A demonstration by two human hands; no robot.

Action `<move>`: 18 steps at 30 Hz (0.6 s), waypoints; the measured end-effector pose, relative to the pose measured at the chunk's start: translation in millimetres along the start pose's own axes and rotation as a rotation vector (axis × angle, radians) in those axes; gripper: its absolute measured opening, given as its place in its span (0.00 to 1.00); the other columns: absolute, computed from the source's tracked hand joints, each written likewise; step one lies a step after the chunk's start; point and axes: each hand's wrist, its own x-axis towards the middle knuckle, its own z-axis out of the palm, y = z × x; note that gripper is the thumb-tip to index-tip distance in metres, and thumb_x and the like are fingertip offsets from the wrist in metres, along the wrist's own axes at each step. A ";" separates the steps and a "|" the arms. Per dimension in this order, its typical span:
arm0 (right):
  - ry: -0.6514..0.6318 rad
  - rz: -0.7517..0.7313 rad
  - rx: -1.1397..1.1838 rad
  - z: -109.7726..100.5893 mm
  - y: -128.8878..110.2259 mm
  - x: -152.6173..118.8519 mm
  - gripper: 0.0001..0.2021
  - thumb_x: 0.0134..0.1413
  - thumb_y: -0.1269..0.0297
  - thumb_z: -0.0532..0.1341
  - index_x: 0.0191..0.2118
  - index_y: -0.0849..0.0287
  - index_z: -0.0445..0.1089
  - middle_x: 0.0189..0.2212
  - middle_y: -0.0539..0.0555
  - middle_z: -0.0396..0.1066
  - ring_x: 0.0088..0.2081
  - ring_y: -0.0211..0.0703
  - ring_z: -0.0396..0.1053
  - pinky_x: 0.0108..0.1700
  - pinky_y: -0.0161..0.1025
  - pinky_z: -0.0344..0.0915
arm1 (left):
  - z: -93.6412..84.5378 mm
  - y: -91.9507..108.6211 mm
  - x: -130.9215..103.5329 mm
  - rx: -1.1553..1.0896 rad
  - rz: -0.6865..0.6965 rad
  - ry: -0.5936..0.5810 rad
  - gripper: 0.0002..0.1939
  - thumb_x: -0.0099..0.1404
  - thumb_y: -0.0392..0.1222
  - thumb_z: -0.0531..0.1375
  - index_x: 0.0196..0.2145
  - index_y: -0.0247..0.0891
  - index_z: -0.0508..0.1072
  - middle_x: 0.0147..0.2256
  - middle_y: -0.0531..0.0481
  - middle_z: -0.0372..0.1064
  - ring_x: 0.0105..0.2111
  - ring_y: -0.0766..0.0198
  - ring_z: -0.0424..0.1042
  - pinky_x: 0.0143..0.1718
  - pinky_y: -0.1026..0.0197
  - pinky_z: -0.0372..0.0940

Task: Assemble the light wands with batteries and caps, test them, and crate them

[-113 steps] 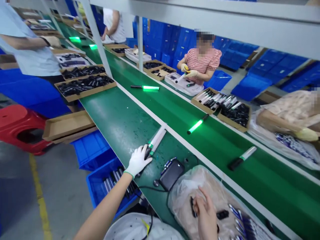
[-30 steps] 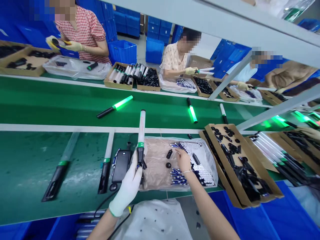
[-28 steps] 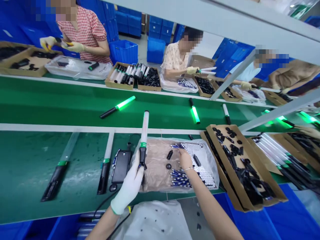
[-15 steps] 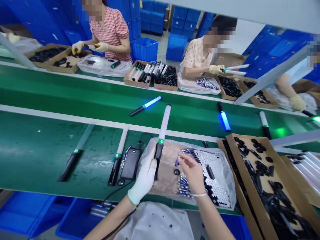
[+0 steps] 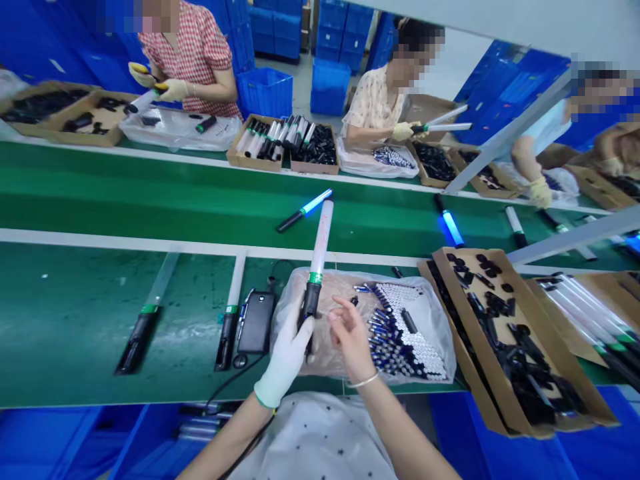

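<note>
My gloved left hand [image 5: 287, 353] grips the black handle of an unlit light wand [image 5: 317, 257], its white tube tilted away over the belt. My bare right hand [image 5: 351, 337] hovers just right of the handle, fingers curled; I cannot tell if it pinches a battery. Under both hands lies a plastic-lined tray [image 5: 440, 347] with several batteries [image 5: 400, 333]. Two more unlit wands [image 5: 145, 313] [image 5: 229, 313] lie on the green bench to the left.
A black box with a cable [image 5: 255, 321] sits beside the tray. A cardboard tray of black caps [image 5: 505, 333] stands to the right. Lit wands [image 5: 305, 210] [image 5: 450, 223] ride the green belt [image 5: 100, 193]. Several people work across it. Blue crates sit below the bench.
My right hand has lifted from the batteries and moved left toward the wand's handle. The view has shifted a little; the lit wands on the belt turned from green to blue.
</note>
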 end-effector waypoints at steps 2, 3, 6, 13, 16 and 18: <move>0.050 -0.020 -0.381 -33.4 15.0 24.6 0.18 0.62 0.53 0.53 0.49 0.61 0.69 0.31 0.52 0.70 0.20 0.35 0.60 0.21 0.33 0.60 | 3.0 -0.4 4.0 -0.132 -0.085 -0.039 0.37 0.64 0.51 0.58 0.66 0.45 0.48 0.36 0.51 0.66 0.19 0.72 0.62 0.16 0.66 0.62; 0.064 -0.065 -0.631 -50.3 22.3 39.4 0.17 0.64 0.57 0.51 0.47 0.62 0.70 0.32 0.54 0.72 0.23 0.38 0.64 0.25 0.35 0.63 | 4.5 -1.6 6.4 -0.179 -0.101 -0.047 0.38 0.63 0.50 0.58 0.66 0.45 0.47 0.35 0.52 0.64 0.18 0.73 0.60 0.14 0.67 0.60; 0.019 -0.175 -1.088 -89.1 40.0 83.5 0.15 0.63 0.68 0.50 0.46 0.60 0.72 0.44 0.58 0.73 0.37 0.44 0.71 0.40 0.39 0.67 | 7.8 -7.8 13.3 -0.249 -0.182 -0.070 0.42 0.59 0.43 0.58 0.67 0.42 0.44 0.31 0.54 0.63 0.18 0.72 0.60 0.13 0.69 0.56; -0.211 -0.206 -1.326 -104.9 55.3 119.7 0.11 0.59 0.74 0.56 0.43 0.57 0.73 0.40 0.57 0.72 0.44 0.48 0.70 0.41 0.37 0.64 | 10.8 -10.8 22.8 -0.272 -0.322 -0.148 0.52 0.47 0.34 0.55 0.68 0.41 0.41 0.23 0.57 0.62 0.15 0.73 0.55 0.13 0.72 0.43; -0.268 -0.195 -1.362 -107.7 55.1 119.3 0.10 0.60 0.74 0.56 0.42 0.58 0.73 0.40 0.57 0.72 0.42 0.47 0.71 0.38 0.35 0.63 | 14.9 -5.3 25.9 -0.227 -0.335 -0.128 0.44 0.57 0.41 0.58 0.68 0.42 0.44 0.23 0.56 0.62 0.15 0.73 0.55 0.13 0.72 0.43; -0.289 -0.179 -1.357 -111.3 51.0 118.6 0.09 0.59 0.74 0.57 0.40 0.59 0.73 0.40 0.58 0.72 0.39 0.46 0.72 0.36 0.35 0.63 | 19.0 -2.0 27.6 -0.172 -0.332 -0.072 0.41 0.60 0.50 0.60 0.67 0.42 0.48 0.26 0.54 0.64 0.14 0.74 0.55 0.11 0.72 0.43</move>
